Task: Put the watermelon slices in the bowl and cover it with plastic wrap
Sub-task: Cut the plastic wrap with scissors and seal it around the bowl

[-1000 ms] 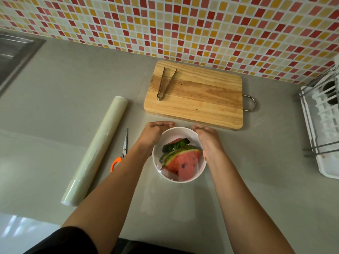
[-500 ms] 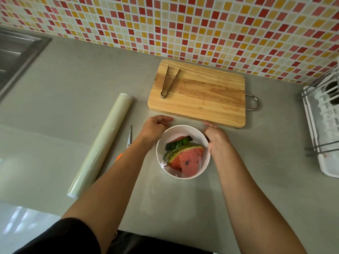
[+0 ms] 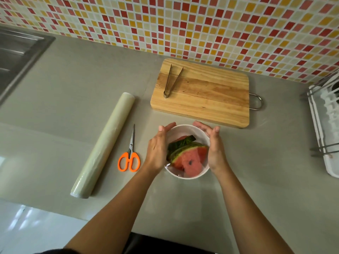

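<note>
A white bowl (image 3: pixel 180 130) stands on the grey counter in front of the cutting board. Watermelon slices (image 3: pixel 190 158) with green rind lie inside it, under a film of clear plastic wrap that shows as a glossy sheen. My left hand (image 3: pixel 158 149) lies flat against the bowl's left side, fingers straight and pointing away from me. My right hand (image 3: pixel 213 145) is held the same way against the right side. Neither hand grips anything. The roll of plastic wrap (image 3: pixel 106 142) lies diagonally on the counter to the left.
Orange-handled scissors (image 3: pixel 129 156) lie between the roll and the bowl. Metal tongs (image 3: pixel 171 80) rest on the wooden cutting board (image 3: pixel 211 94) behind the bowl. A sink (image 3: pixel 16 54) is at far left, a white dish rack (image 3: pixel 326 125) at far right, and a tiled wall behind.
Both hands slid from the bowl's far rim back along its sides, and the fingers straightened. The scissors, earlier hidden by my left arm, are in full view.
</note>
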A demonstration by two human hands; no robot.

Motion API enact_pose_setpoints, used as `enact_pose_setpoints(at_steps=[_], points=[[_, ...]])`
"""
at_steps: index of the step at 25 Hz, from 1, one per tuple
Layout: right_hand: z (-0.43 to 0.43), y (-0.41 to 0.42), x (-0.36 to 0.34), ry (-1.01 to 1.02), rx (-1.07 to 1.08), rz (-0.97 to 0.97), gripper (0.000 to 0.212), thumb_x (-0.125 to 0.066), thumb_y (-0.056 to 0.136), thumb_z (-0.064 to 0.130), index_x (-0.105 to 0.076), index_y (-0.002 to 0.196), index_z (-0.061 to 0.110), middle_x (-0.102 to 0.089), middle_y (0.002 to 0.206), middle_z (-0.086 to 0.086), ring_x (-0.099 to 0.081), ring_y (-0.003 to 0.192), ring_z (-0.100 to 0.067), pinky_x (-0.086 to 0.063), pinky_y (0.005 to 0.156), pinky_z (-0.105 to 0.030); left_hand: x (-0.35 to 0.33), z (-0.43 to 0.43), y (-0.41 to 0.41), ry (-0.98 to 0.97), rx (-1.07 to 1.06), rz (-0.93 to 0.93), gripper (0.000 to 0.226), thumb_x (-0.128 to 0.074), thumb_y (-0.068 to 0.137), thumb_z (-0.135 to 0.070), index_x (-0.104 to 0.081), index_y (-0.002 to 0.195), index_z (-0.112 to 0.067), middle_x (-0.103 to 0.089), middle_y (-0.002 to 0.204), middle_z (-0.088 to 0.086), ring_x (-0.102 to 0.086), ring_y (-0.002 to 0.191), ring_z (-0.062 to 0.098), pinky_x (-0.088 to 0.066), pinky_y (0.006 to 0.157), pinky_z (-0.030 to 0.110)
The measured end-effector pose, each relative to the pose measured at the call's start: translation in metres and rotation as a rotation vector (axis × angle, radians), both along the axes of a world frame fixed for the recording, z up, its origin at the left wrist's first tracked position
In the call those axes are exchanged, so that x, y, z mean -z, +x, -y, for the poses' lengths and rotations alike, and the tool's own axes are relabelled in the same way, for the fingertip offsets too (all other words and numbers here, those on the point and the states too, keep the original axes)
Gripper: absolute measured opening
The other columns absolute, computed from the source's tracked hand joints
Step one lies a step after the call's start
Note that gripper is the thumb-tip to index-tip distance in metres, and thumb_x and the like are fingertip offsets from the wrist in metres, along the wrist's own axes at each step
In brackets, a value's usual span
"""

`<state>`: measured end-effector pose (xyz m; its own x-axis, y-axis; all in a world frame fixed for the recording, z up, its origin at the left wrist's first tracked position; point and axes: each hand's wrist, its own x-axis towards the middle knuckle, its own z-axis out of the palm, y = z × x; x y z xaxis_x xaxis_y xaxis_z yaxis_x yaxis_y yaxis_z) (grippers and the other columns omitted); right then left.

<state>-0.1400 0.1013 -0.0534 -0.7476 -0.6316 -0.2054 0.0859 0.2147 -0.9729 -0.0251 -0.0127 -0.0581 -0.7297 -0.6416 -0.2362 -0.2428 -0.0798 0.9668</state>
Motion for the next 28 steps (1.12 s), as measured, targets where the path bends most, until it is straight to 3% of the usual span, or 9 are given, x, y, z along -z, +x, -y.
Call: enact_pose_setpoints(at_steps=[6, 8, 11, 13, 15, 19, 21, 25, 28], points=[[0.008, -0.004, 0.001, 0.139, 0.104, 0.062, 0.087, -0.007, 0.061, 0.093, -0.070, 0.094, 0.042, -0.073, 0.095, -0.003, -0.068, 0.092, -0.021, -0.053, 0.089, -0.046, -0.001, 0.005, -0.006, -0.057, 0.011, 0.084, 0.062, -0.012, 0.096, -0.058, -0.066, 0.109, -0.030, -0.068, 0.103, -0.001, -0.061, 0.099, 0.009, -0.050, 0.088, 0.033], [0.008, -0.004, -0.002, 0.189, 0.111, 0.051, 0.093, -0.006, 0.059, 0.095, -0.070, 0.093, 0.037, -0.073, 0.094, -0.004, -0.068, 0.091, -0.022, -0.053, 0.090, -0.047, -0.004, 0.006, -0.007, -0.110, 0.025, 0.174, 0.079, -0.010, 0.089, -0.069, -0.068, 0.105, -0.018, -0.069, 0.099, 0.009, -0.062, 0.092, 0.013, -0.049, 0.082, 0.032], [0.008, -0.004, -0.003, 0.328, 0.107, 0.004, 0.109, 0.000, 0.052, 0.097, -0.069, 0.092, 0.022, -0.071, 0.094, -0.007, -0.066, 0.090, -0.024, -0.051, 0.091, -0.047, -0.010, 0.015, -0.008, -0.008, 0.064, 0.327, 0.098, -0.003, 0.081, -0.077, -0.066, 0.113, -0.009, -0.066, 0.108, 0.017, -0.061, 0.100, 0.028, -0.049, 0.091, 0.044], [0.006, -0.005, -0.002, 0.362, 0.110, 0.000, 0.114, 0.002, 0.049, 0.098, -0.069, 0.092, 0.020, -0.070, 0.094, -0.008, -0.065, 0.089, -0.024, -0.050, 0.091, -0.048, -0.014, 0.024, -0.011, 0.152, 0.049, 0.322, 0.083, -0.009, 0.092, -0.066, -0.072, 0.105, -0.013, -0.069, 0.105, 0.017, -0.064, 0.100, 0.032, -0.049, 0.093, 0.046], [0.006, -0.004, -0.003, 0.351, 0.119, 0.024, 0.112, 0.001, 0.047, 0.099, -0.069, 0.087, 0.021, -0.071, 0.093, -0.010, -0.066, 0.088, -0.025, -0.050, 0.091, -0.048, -0.017, 0.031, -0.014, 0.240, 0.010, 0.298, 0.059, -0.030, 0.097, -0.052, -0.076, 0.088, -0.015, -0.074, 0.091, 0.014, -0.069, 0.089, 0.030, -0.053, 0.085, 0.042], [0.007, -0.005, 0.000, 0.317, 0.137, 0.076, 0.110, -0.003, 0.046, 0.099, -0.070, 0.084, 0.021, -0.072, 0.091, -0.010, -0.067, 0.088, -0.027, -0.051, 0.090, -0.047, -0.021, 0.041, -0.023, 0.358, -0.029, 0.235, 0.025, -0.064, 0.089, -0.026, -0.069, 0.075, -0.006, -0.069, 0.066, 0.006, -0.067, 0.060, 0.017, -0.052, 0.053, 0.027], [0.007, -0.005, 0.000, 0.324, 0.134, 0.081, 0.114, -0.002, 0.045, 0.100, -0.069, 0.088, 0.018, -0.071, 0.092, -0.011, -0.066, 0.090, -0.027, -0.051, 0.090, -0.046, -0.022, 0.044, -0.028, 0.386, -0.059, 0.250, 0.022, -0.067, 0.087, -0.018, -0.064, 0.069, -0.006, -0.064, 0.064, 0.007, -0.062, 0.055, 0.017, -0.050, 0.052, 0.027], [0.007, -0.003, -0.001, 0.335, 0.163, 0.060, 0.126, -0.001, 0.045, 0.100, -0.064, 0.096, 0.002, -0.069, 0.098, -0.020, -0.065, 0.094, -0.029, -0.050, 0.091, -0.046, -0.025, 0.049, -0.032, 0.447, -0.056, 0.334, 0.013, -0.068, 0.086, -0.014, -0.068, 0.078, -0.004, -0.066, 0.074, 0.007, -0.064, 0.066, 0.017, -0.053, 0.058, 0.029], [0.005, -0.002, 0.000, 0.248, 0.199, 0.080, 0.112, -0.005, 0.052, 0.097, -0.068, 0.094, 0.014, -0.070, 0.100, -0.016, -0.066, 0.095, -0.028, -0.051, 0.091, -0.046, -0.025, 0.041, -0.027, 0.343, -0.105, 0.267, 0.024, -0.057, 0.093, -0.030, -0.068, 0.105, -0.012, -0.070, 0.095, 0.002, -0.066, 0.081, 0.012, -0.053, 0.067, 0.026]])
